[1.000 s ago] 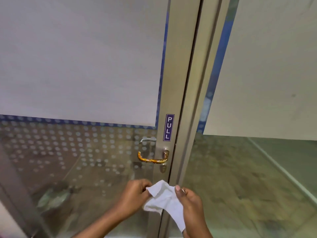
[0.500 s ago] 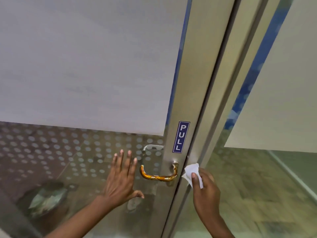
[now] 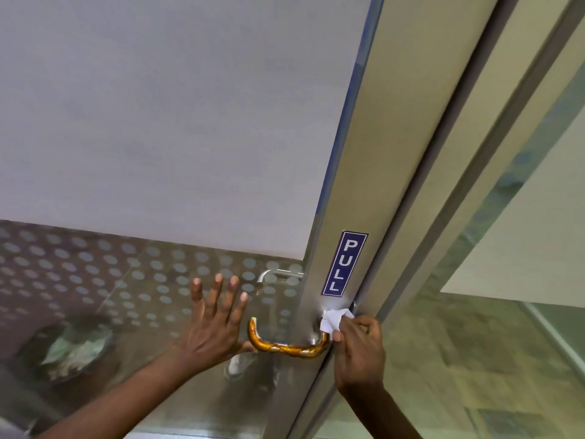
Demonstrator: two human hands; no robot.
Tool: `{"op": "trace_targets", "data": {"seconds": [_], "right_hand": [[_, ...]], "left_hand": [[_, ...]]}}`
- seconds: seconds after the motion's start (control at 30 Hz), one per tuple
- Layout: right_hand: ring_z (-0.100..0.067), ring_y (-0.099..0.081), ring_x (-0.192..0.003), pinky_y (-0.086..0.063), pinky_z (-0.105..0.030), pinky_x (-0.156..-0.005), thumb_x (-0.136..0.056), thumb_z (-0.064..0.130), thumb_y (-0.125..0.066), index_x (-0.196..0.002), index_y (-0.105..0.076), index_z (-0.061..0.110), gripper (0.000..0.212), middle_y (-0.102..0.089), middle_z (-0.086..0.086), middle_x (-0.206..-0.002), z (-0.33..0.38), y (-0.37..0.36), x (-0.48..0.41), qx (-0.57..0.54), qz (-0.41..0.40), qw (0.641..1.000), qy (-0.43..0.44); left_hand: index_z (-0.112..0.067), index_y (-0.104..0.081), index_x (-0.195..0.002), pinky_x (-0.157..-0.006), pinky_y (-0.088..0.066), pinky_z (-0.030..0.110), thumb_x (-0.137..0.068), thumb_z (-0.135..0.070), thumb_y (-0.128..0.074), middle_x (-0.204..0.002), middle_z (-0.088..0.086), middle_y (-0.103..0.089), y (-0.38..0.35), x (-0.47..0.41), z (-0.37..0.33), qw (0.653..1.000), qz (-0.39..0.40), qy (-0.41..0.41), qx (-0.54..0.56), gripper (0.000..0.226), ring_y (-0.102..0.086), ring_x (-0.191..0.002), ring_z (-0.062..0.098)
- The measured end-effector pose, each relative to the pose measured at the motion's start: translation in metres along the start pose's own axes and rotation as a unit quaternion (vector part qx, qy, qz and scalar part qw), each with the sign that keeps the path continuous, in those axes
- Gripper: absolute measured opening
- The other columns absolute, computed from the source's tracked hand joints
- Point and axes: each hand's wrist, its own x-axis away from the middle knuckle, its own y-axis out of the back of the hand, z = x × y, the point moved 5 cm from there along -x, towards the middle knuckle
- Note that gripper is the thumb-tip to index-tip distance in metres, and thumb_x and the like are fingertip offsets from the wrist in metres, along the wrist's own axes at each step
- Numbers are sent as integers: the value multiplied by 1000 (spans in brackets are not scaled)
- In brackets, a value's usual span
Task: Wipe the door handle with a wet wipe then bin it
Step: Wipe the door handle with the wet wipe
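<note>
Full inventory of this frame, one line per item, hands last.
door handle: 1, amber-gold lever, low on the metal door stile
second lever: 1, silver, seen through the glass above the gold one
wet wipe: 1, white, crumpled, pressed at the stile end of the handle
PULL sign: 1, blue with white letters, on the stile above the handle
door stile: 1, beige metal, runs up the middle
glass panel: 1, frosted grey above, dotted below, left of the stile
left hand: 1, open, flat on the glass beside the handle
right hand: 1, pinching the wipe
</note>
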Motion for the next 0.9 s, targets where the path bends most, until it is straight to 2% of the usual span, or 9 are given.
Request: {"op": "trace_targets", "data": {"seconds": [0.17, 0.23, 0.3, 0.37, 0.47, 0.53, 0.63, 0.73, 0.9], "right_hand": [[-32, -55, -99, -21, -10, -98, -80, 17, -32, -112, -64, 5, 47, -64, -12, -111, -10, -9, 14, -4, 115, 993, -4], [-23, -54, -113, -28, -7, -100, -92, 15, -32, -117, -64, 15, 41, -62, -2, -123, -19, -17, 20, -79, 134, 986, -57], [-4, -57, -115, -44, -13, -92, -97, 35, -47, -116, -62, 38, 24, -65, 18, -120, -19, -22, 19, -125, 172, 973, -94], [5, -58, -110, -45, -19, -91, -84, 59, -51, -113, -58, 51, 31, -65, 28, -115, -25, -26, 21, -129, 224, 963, -81], [0, -65, -92, -48, -22, -78, -77, 79, -36, -107, -53, 57, 41, -70, 23, -98, -29, -25, 19, -23, 231, 973, -13], [-14, -56, -79, -47, -23, -57, -87, 52, -40, -92, -60, 43, 22, -70, 12, -87, -29, -22, 9, 17, 192, 981, 24], [-25, -42, -72, -43, -27, -45, -95, 16, -40, -82, -69, 13, 32, -72, -5, -84, -18, -20, 2, 137, 48, 969, 200], [-27, -45, -74, -45, -31, -53, -100, 15, -36, -86, -65, 8, 33, -71, -8, -83, -20, -21, 6, 112, -4, 973, 203], [-27, -44, -83, -37, -31, -68, -102, 20, -33, -91, -57, 7, 30, -51, -3, -104, -28, -32, 13, 67, -30, 981, 182]], "left_hand": [[-3, -1, -149, -108, -1, 71, -69, -82, -53, -159, 21, 11, 9, 1, -6, 992, -88, -38, -77, 124, 7, -145, 43], [-1, -4, -148, -109, 1, 70, -69, -80, -54, -159, 22, 12, 11, 1, -8, 989, -94, -43, -102, 123, 9, -145, 43], [1, -13, -144, -109, 0, 70, -68, -77, -56, -159, 23, 12, 12, 2, -9, 987, -95, -47, -124, 118, 9, -145, 44], [2, -15, -143, -109, -1, 71, -67, -76, -58, -159, 24, 10, 12, 4, -9, 984, -94, -49, -146, 118, 8, -145, 45], [1, -15, -144, -108, -6, 72, -68, -75, -60, -159, 22, 8, 13, 6, -6, 981, -109, -47, -155, 116, 4, -145, 44], [1, -13, -146, -108, -8, 72, -71, -73, -59, -160, 20, 6, 12, 7, -5, 980, -117, -41, -158, 115, 2, -146, 43], [0, -6, -150, -111, -5, 70, -75, -71, -57, -160, 19, 6, 9, 8, -3, 979, -117, -35, -160, 115, 3, -146, 42], [-1, -6, -150, -112, -3, 69, -76, -71, -56, -160, 19, 8, 6, 10, -1, 980, -110, -27, -165, 114, 5, -146, 42], [-1, -6, -150, -114, -1, 67, -75, -71, -57, -161, 17, 6, 5, 9, -2, 980, -111, -22, -164, 114, 5, -147, 40]]}}
